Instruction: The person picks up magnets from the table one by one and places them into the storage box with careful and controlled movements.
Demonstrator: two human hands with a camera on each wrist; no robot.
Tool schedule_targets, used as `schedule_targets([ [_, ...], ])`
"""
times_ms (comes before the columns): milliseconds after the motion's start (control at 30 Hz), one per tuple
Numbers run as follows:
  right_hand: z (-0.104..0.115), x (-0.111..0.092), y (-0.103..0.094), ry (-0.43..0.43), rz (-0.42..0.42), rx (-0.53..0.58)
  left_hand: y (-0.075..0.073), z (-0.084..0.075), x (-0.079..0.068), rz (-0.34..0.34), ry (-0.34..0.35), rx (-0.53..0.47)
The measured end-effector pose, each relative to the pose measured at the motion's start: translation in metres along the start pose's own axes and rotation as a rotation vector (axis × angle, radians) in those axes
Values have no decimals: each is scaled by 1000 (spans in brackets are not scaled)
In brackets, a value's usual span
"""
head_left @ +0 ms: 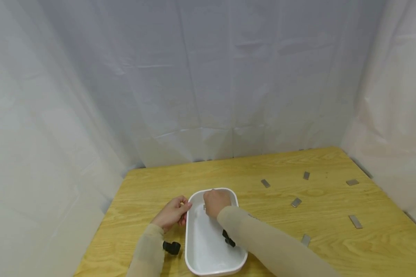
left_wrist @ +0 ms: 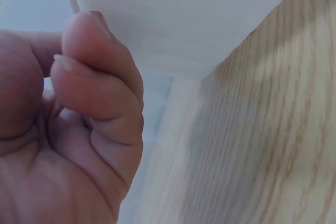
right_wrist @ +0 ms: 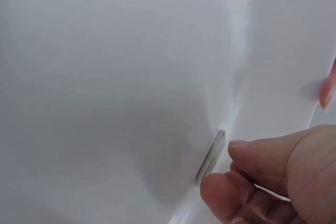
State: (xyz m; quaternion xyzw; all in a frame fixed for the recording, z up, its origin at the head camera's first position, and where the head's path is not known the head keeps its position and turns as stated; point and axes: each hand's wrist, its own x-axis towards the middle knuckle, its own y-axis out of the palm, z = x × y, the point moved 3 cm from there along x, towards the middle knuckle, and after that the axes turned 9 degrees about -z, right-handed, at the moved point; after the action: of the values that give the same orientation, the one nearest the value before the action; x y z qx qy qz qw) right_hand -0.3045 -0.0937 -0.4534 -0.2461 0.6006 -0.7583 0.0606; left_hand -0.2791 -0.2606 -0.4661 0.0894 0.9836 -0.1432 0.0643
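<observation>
In the head view a white rectangular tray [head_left: 208, 246] stands on the table. My left hand [head_left: 173, 212] is at its left rim, thumb over the edge and curled fingers [left_wrist: 105, 95] against the outer wall. Inside the tray's far end is my right hand [head_left: 216, 203], its thumb and forefinger a little apart. Right by those fingertips, a thin grey metal plate [right_wrist: 211, 157] lies tilted where the tray floor meets the side wall. The forefinger [right_wrist: 218, 195] overlaps the plate's lower end in the right wrist view; the thumb stands off it.
Several similar grey plates lie scattered on the wooden table [head_left: 263, 219] to the right, among them one plate [head_left: 296, 202] near the middle and another plate [head_left: 355, 221] farther right. One plate [head_left: 306, 240] is close to my right sleeve. White sheeting [head_left: 208, 77] hangs behind and at both sides.
</observation>
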Motion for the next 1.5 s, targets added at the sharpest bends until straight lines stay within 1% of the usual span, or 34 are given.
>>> schedule_targets([
  [100,1,-1,-4,12,16,44,0,1,0,2,-1,3],
  [200,3,-1,-10,34,41,110,0,1,0,4,-2,4],
  [300,5,-1,-20,52,60,170,-1,1,0,5,1,-1],
  [400,8,-2,-34,49,65,196,-1,1,0,7,1,-5],
  [533,9,-5,-53,31,61,203,-1,2,0,12,-4,-6],
  [800,4,-16,-90,10,3,255,-1,-1,0,11,6,7],
  [1000,-12,-27,-112,12,-49,302,-1,2,0,8,12,1],
  [1267,-46,-42,-137,68,-108,374,-4,4,-1,-16,12,17],
  [1367,-59,-48,-141,85,-114,391,-5,4,-2,-18,15,18],
  [1500,-74,-58,-142,91,-110,376,-5,5,-5,-17,3,20],
])
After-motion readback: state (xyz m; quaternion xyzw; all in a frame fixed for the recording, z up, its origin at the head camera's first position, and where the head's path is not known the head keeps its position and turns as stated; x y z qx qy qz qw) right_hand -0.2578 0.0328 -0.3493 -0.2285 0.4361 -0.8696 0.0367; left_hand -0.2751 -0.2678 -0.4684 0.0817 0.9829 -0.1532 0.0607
